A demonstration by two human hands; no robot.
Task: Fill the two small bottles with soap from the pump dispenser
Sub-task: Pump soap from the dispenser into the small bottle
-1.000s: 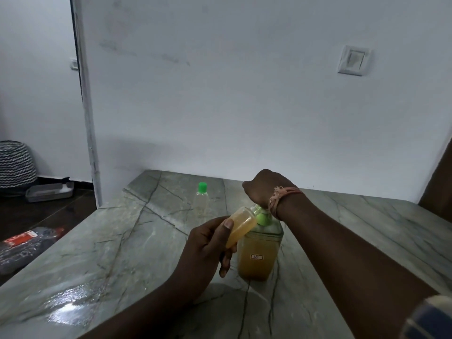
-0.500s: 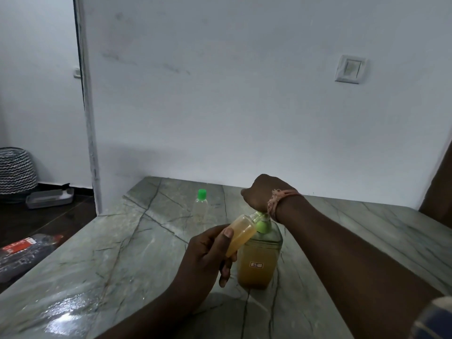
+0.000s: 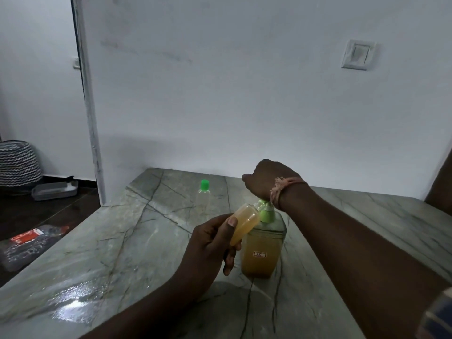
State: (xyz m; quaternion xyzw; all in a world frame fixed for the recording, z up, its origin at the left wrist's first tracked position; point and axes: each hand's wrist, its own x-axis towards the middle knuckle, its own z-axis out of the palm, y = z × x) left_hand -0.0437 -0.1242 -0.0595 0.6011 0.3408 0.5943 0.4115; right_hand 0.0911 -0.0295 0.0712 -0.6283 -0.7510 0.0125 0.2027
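Here, amber-filled small bottle (image 3: 244, 222) tilted in left hand (image 3: 210, 248); right hand (image 3: 266, 178) clenched atop pump dispenser (image 3: 263, 248).

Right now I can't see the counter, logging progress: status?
Left hand holds amber-filled small bottle at nozzle. Right hand atop green-pump soap dispenser. Green-capped clear bottle empty, capped. Nothing obstructing.

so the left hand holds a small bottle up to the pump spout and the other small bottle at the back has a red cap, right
Not quite: in the head view the back bottle has a green cap, not red. The rest holds: the left hand holds a small bottle up to the pump spout.
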